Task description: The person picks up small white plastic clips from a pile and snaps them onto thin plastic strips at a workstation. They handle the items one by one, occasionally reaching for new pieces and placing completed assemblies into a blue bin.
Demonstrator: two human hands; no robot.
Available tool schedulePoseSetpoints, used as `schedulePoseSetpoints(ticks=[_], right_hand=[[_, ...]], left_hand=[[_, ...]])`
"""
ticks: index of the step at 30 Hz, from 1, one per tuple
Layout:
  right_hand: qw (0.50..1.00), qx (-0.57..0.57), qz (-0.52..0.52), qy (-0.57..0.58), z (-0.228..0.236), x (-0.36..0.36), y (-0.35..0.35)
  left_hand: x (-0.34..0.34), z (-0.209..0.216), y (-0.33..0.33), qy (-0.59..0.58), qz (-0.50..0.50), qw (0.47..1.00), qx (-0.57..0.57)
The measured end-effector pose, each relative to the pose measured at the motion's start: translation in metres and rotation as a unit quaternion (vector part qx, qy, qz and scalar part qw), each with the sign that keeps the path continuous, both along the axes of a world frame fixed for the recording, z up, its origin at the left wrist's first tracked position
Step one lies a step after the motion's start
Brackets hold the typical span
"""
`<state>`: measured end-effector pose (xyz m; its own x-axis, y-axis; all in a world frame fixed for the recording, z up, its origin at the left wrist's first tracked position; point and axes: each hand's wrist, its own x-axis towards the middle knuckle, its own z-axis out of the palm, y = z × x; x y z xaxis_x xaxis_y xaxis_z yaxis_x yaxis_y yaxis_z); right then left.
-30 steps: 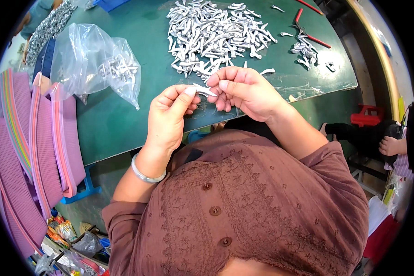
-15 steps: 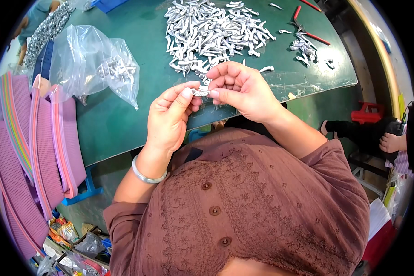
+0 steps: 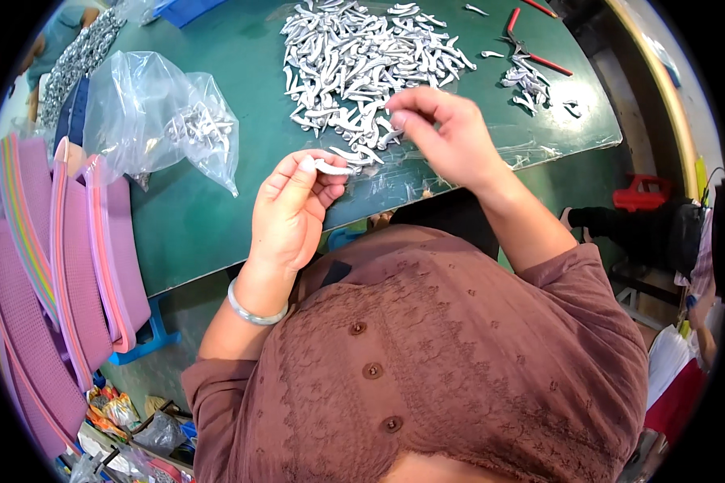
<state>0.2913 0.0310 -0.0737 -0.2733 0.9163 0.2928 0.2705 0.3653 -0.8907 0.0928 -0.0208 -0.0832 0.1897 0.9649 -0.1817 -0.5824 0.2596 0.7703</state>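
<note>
My left hand (image 3: 286, 211) pinches a small curved silver-grey metal piece (image 3: 330, 168) between thumb and fingers, just over the near edge of the green table. My right hand (image 3: 457, 146) is at the near right side of a big heap of similar silver-grey pieces (image 3: 362, 60). Its thumb and forefinger are drawn together, and whether a piece sits between the tips I cannot make out. A few loose pieces lie between the two hands, close to the held one.
Red-handled pliers (image 3: 532, 55) lie at the far right beside a small cluster of pieces (image 3: 526, 84). A clear plastic bag (image 3: 149, 105) with more pieces stands on the green table (image 3: 193, 221) at left. Pink woven containers (image 3: 76, 258) are stacked beside it. A blue bin (image 3: 187, 10) is at the back.
My right hand has parted from my left and moved away to the right, over the heap's near edge. My left hand keeps its piece and has barely shifted.
</note>
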Motion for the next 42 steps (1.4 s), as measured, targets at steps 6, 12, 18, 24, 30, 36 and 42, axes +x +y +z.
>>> schedulePoseSetpoints(ticks=[6,12,18,24,30,36,42], right_hand=[[0.928,0.25,-0.06,-0.269,-0.006,0.007,0.028],[0.945,0.209,-0.037,-0.249,-0.009,0.007,0.032],[0.999,0.017,0.008,-0.049,0.001,0.005,0.019],[0.995,-0.045,0.071,0.05,0.004,-0.006,0.004],[0.994,-0.049,0.086,0.049,0.003,-0.013,-0.002],[0.993,-0.035,0.092,0.064,0.004,-0.016,-0.004],[0.995,-0.021,0.087,0.054,0.005,-0.019,-0.007]], left_hand=[[0.0,0.004,0.002,-0.053,-0.031,0.997,-0.043],[-0.002,0.005,0.002,-0.018,-0.023,0.998,-0.055],[0.001,0.008,0.001,0.018,-0.021,0.998,-0.057],[0.008,0.015,0.002,0.023,-0.023,0.999,-0.04],[0.007,0.018,-0.002,0.032,-0.005,0.999,-0.025],[0.005,0.015,-0.002,0.036,0.01,0.999,-0.023],[0.004,0.012,-0.001,0.035,0.017,0.999,-0.025]])
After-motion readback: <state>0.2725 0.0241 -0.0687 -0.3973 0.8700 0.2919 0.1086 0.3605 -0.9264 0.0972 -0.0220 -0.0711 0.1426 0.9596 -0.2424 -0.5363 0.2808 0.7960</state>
